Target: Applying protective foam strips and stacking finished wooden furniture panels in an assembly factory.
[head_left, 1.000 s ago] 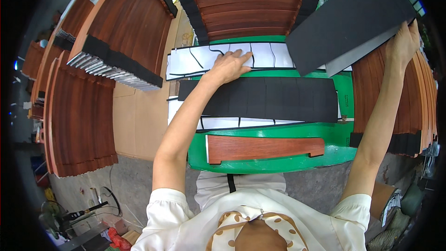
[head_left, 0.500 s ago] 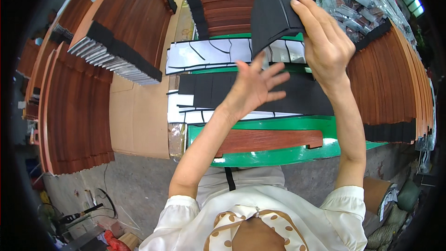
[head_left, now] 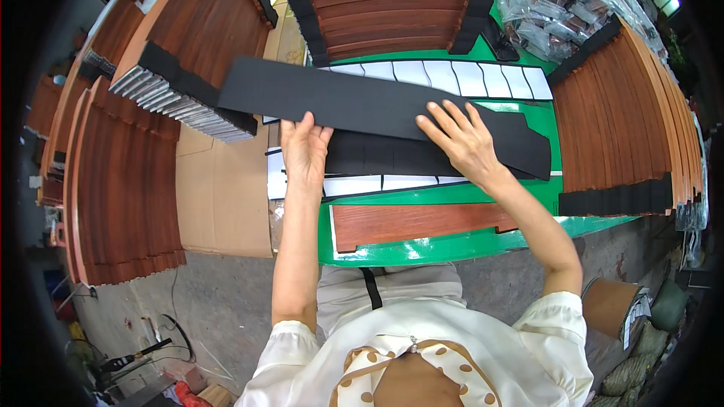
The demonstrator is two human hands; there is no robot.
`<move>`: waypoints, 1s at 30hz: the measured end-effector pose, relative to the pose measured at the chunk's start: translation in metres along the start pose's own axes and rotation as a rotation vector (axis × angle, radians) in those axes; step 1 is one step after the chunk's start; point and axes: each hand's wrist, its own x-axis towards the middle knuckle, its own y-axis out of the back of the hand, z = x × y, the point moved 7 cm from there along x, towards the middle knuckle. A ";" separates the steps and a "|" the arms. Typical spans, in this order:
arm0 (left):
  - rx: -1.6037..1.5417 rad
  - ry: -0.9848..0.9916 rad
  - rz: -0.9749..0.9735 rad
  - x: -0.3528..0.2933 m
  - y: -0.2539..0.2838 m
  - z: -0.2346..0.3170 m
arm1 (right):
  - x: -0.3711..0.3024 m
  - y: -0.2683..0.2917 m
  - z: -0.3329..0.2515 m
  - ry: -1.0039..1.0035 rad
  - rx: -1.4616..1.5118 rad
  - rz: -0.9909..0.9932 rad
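Observation:
A long black foam-like sheet (head_left: 324,94) stretches slantwise in front of me, its left end raised. My left hand (head_left: 305,152) grips its near edge, thumb on top and the other fingers partly hidden beneath. My right hand (head_left: 461,143) lies on the sheet farther right, fingers stretched out and spread; its thumb is hidden. Below are more black pieces (head_left: 377,154), over white sheets (head_left: 351,187) with black lines. A reddish-brown wood-grain board (head_left: 415,224) with a notched near edge lies closest to me on the green tabletop (head_left: 445,251).
Stacked brown boards with black end strips stand at the left (head_left: 204,22), back (head_left: 388,4) and right (head_left: 618,113). Plastic-wrapped pieces (head_left: 554,4) are heaped at the back right. Cardboard (head_left: 224,196) covers the surface left of the green tabletop.
The black sheet has come down from my raised right hand and now stretches across the table. My left hand, open before, has taken its near edge; my right hand has lowered onto it.

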 end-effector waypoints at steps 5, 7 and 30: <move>0.117 0.210 0.194 0.003 0.037 -0.023 | -0.061 -0.032 0.030 -0.285 -0.029 -0.206; 0.130 0.254 0.236 0.007 0.034 -0.025 | -0.069 -0.028 0.043 -0.269 -0.052 -0.217; -0.037 0.269 0.223 0.039 0.050 -0.015 | -0.035 -0.097 0.143 -0.282 -0.141 -0.477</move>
